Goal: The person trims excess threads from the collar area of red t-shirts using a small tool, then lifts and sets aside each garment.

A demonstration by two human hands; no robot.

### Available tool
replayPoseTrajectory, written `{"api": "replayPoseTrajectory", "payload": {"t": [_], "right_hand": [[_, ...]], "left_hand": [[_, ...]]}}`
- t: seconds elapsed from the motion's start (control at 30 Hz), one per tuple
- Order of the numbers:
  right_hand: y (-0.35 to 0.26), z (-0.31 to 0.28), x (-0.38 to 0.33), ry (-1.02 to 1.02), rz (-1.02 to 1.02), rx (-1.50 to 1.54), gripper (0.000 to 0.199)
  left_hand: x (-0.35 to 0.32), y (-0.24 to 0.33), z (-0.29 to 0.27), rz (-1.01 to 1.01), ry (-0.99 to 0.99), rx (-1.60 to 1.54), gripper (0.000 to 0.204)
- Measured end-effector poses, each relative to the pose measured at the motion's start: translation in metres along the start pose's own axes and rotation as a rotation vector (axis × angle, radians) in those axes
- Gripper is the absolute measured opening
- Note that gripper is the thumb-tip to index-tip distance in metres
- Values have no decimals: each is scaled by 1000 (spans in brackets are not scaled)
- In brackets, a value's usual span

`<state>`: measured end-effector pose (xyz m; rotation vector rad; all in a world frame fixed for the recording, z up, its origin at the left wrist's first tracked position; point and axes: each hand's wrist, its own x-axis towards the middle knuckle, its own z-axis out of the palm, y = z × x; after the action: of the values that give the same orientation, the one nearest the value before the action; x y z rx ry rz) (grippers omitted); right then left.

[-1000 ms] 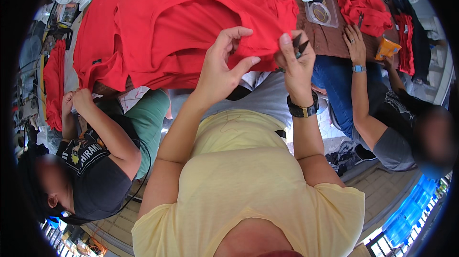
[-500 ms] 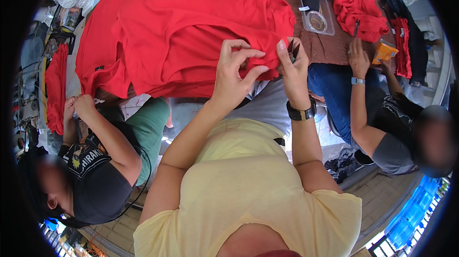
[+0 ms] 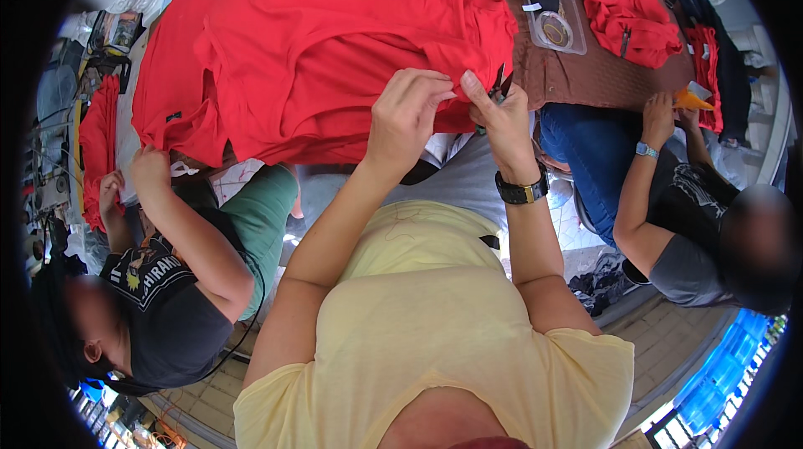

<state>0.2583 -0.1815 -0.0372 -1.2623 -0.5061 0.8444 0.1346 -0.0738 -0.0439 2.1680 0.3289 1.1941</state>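
Note:
A red garment [image 3: 351, 22] of thin cloth spreads over the table in front of me, its near edge hanging over the side towards my lap. My right hand [image 3: 508, 133] is closed round small thread snips [image 3: 502, 84], whose dark blades point up past the fingers. Its thumb reaches up against the garment's near right edge. Just left of it, my left hand [image 3: 403, 125] is pinched, thumb and forefinger pressed together in front of the cloth. What sits between those fingertips is too small to make out.
A clear plastic box [image 3: 555, 31] holding a roll of tape stands on the brown tabletop [image 3: 577, 88]. More red cloth [image 3: 636, 18] lies beyond it. A co-worker on the left touches the garment; another on the right holds an orange packet [image 3: 694, 98].
My left hand has closed from spread fingers into a pinch. My right hand, with the snips, has shifted slightly left and down. The right co-worker's hand has moved towards the packet.

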Motion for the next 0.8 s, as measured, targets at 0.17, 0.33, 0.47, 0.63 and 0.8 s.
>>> {"api": "replayPoseTrajectory", "payload": {"t": [0.17,0.33,0.47,0.63,0.8], "right_hand": [[-8,13,2,108,68,68,29],[-2,9,2,99,56,8,23],[-1,12,2,123,5,-14,17],[0,17,3,137,-53,-35,18],[2,15,3,115,-10,-55,23]], "left_hand": [[-4,1,-5,-489,41,-359,3],[-7,8,-10,-176,55,-111,14],[-6,18,-8,-104,20,14,30],[-4,15,-3,-13,-13,126,20],[-3,3,-5,70,-79,181,10]]}}
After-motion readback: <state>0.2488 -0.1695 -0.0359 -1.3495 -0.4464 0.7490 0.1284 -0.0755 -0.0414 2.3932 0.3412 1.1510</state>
